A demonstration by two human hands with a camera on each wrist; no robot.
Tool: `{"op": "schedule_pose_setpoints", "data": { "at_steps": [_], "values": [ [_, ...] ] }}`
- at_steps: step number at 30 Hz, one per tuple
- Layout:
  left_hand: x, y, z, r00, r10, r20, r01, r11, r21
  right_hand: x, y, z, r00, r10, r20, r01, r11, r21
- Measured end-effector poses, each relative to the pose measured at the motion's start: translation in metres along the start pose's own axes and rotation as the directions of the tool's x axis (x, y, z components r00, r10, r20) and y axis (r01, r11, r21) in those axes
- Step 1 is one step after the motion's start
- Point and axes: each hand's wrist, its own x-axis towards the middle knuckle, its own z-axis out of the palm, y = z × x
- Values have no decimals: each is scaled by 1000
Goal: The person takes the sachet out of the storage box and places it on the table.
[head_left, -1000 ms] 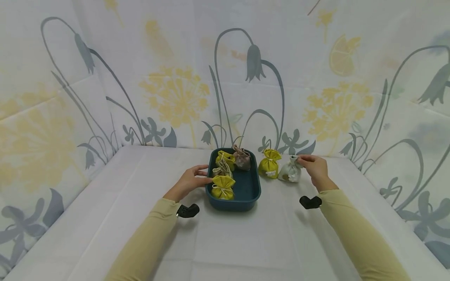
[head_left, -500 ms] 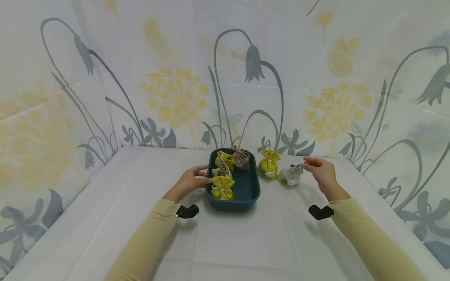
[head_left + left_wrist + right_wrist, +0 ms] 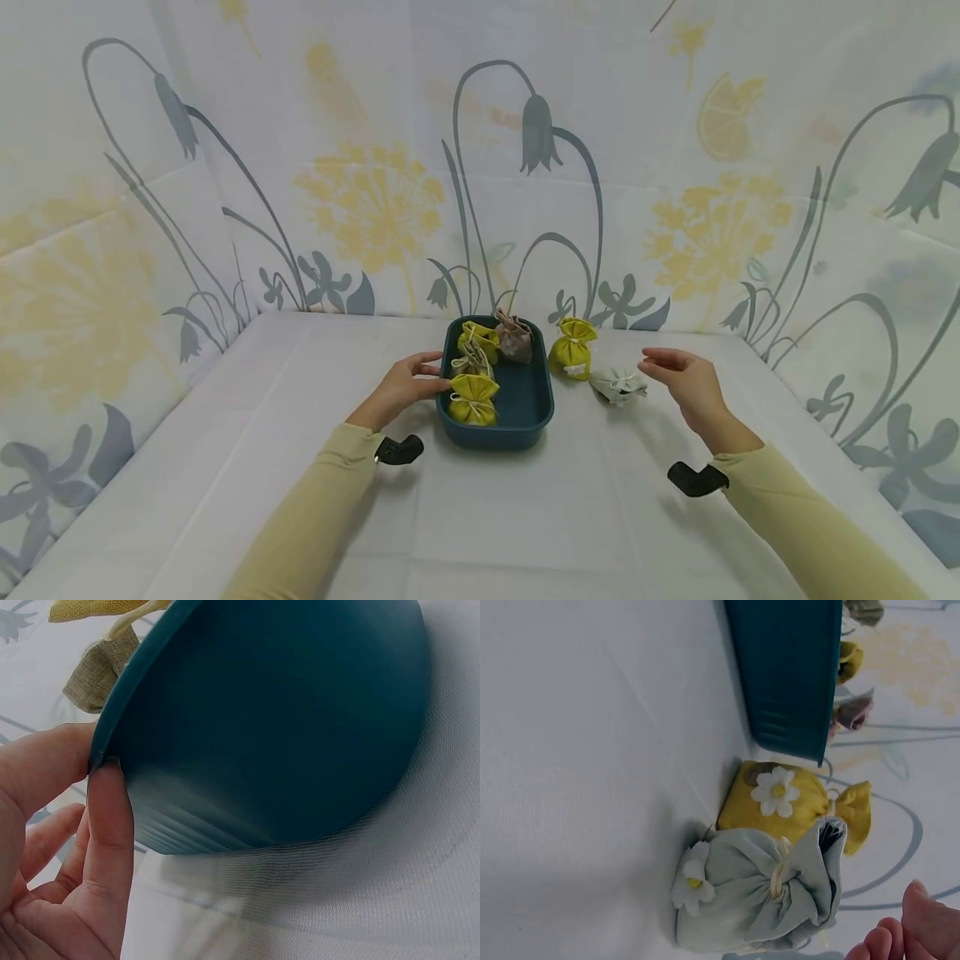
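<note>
My left hand (image 3: 405, 385) is at the left side of a dark blue tub (image 3: 498, 437); in the left wrist view its thumb and a finger pinch the tub's rim. To the right of the tub, a pale grey drawstring pouch (image 3: 618, 386) with a white daisy leans over on the table. My right hand (image 3: 684, 383) is just right of this pouch, apart from it, fingers loosely bent around nothing. A yellow drawstring pouch (image 3: 573, 350) stands upright between the tub and the grey pouch, its daisy showing in the right wrist view.
Inside the tub are a front yellow pouch (image 3: 473, 400), an olive-beige pouch (image 3: 474, 358), a back yellow pouch (image 3: 480, 336) and a brown pouch (image 3: 514, 337). A white cloth covers the table (image 3: 517, 525). Behind it hangs a flower-printed curtain (image 3: 382, 200).
My right hand has let go of the grey pouch's neck and drawn back to the right. The pouch has slumped from upright toward the right. My left hand stays at the tub.
</note>
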Motion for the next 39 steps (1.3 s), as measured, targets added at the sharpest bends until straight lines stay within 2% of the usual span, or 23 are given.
{"op": "schedule_pose_setpoints", "data": {
  "at_steps": [11, 17, 23, 30, 35, 39],
  "values": [
    [-1, -2, -1, 1000, 0, -3, 0, 1000, -18, -4, -10, 19, 999, -8, 37, 7, 1000, 11],
    [0, -2, -1, 1000, 6, 4, -6, 1000, -10, 2, -15, 33, 998, -17, 53, 13, 997, 74],
    [0, -3, -1, 1000, 0, 9, 0, 1000, -10, 7, -21, 47, 998, -22, 59, 16, 995, 94],
    [0, -2, -1, 1000, -3, 0, 3, 1000, 4, 11, -30, 66, 998, 4, 68, -14, 990, 143],
    [-1, -1, 0, 1000, -9, 3, 9, 1000, 4, 17, -36, 78, 997, 16, 73, -26, 990, 141],
    [0, 0, -1, 1000, -1, 3, 1, 1000, 1, 23, -40, 86, 998, -2, 67, -7, 991, 136]
  ]
}}
